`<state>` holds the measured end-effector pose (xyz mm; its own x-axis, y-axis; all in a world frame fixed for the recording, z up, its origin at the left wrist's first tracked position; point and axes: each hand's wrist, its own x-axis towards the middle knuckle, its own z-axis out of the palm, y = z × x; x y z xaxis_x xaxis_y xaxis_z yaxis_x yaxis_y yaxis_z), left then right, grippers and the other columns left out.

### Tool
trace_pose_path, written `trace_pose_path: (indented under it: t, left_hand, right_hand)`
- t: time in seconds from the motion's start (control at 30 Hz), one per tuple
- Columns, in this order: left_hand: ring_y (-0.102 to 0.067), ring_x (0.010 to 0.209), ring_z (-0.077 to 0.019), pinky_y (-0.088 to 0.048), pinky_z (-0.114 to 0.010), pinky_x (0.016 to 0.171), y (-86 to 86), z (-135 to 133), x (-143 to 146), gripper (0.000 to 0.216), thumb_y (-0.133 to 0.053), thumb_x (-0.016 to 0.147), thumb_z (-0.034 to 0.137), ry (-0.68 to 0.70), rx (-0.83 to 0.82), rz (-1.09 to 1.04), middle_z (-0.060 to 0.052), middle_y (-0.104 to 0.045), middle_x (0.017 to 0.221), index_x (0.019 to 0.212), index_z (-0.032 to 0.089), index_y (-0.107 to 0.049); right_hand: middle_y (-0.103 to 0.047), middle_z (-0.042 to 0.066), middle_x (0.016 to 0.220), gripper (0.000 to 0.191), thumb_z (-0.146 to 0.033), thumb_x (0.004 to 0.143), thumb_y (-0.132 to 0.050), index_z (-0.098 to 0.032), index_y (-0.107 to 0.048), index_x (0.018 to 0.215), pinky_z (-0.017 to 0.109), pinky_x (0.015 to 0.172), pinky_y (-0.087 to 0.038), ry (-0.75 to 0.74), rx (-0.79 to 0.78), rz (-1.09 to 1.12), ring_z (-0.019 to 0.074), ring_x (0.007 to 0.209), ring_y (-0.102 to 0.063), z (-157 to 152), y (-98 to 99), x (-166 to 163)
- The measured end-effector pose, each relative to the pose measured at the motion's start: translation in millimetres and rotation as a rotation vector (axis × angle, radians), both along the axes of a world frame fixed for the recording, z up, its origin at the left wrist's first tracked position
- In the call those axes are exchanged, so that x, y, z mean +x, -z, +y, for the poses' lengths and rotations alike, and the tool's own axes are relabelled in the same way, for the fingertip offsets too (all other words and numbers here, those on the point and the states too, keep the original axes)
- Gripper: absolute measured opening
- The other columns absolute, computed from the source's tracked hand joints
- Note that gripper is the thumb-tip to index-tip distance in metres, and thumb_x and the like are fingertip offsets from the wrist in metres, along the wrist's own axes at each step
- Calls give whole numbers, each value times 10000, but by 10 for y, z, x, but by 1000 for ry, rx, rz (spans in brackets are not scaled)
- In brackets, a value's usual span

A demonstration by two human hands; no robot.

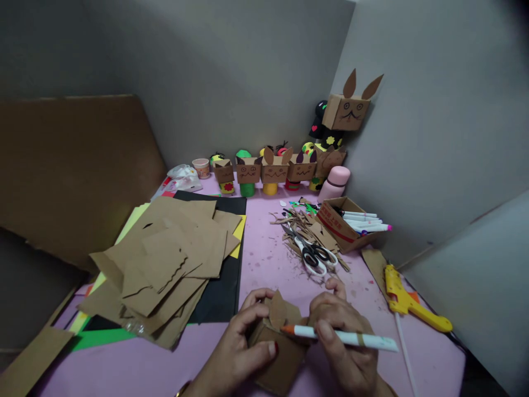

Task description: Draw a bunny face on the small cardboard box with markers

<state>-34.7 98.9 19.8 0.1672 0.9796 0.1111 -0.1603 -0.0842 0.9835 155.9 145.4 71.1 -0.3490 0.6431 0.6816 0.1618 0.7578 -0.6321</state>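
At the front of the table, my left hand (243, 347) grips a small cardboard box (279, 355) by its left side, the thumb lying across its face. A pointed cardboard ear (278, 310) stands up from the box's top. My right hand (345, 331) is closed around a white marker (363, 339) with an orange tip. That tip sits at the box's upper edge, close to the ear; whether it touches cannot be made out. The right fingers also rest near the box's right side and partly hide it.
Cut cardboard sheets (173, 259) lie piled on the left over coloured paper. Scissors (314, 256) rest on cardboard scraps (303, 226). A box of markers (341, 226), a yellow glue gun (413, 303) and a pink bottle (335, 182) stand right. Cardboard-headed figures (275, 172) line the back.
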Motion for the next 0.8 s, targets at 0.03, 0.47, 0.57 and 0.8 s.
trace_pose_path:
  t: [0.03,0.47,0.57,0.8]
  left_hand:
    - [-441,1243,-290,-338,-424,1009,-9,-1,2,312,-723,755,443,2,5,0,-30,-428,1317,1056,385,-667]
    - [-441,1237,-296,-331,-449,1014,5,-5,13,315,-725,747,456,-6,-16,-13,-29,-425,1318,1048,382,-672]
    - [-431,1234,-298,-313,-462,1025,1,-2,23,309,-732,735,463,8,-27,-15,-30,-434,1298,1026,375,-676]
    - [-407,1237,-319,-296,-480,1033,13,2,25,351,-730,718,498,26,-41,1,-43,-422,1293,1028,343,-679]
  right_hand:
    - [-532,-58,616,235,-214,940,-397,-220,-474,719,408,873,-271,-5,-3,-10,130,573,-549,1,4,-1]
    - [-526,-56,637,210,-174,913,-436,-218,-481,712,437,960,-227,-10,-55,-19,129,598,-540,15,75,9]
    - [-532,-53,645,204,-187,917,-441,-221,-481,720,441,975,-224,11,-80,-14,133,606,-545,9,83,5]
    - [-536,-51,655,209,-209,927,-450,-221,-485,722,452,1001,-207,40,-101,19,138,617,-549,4,133,6]
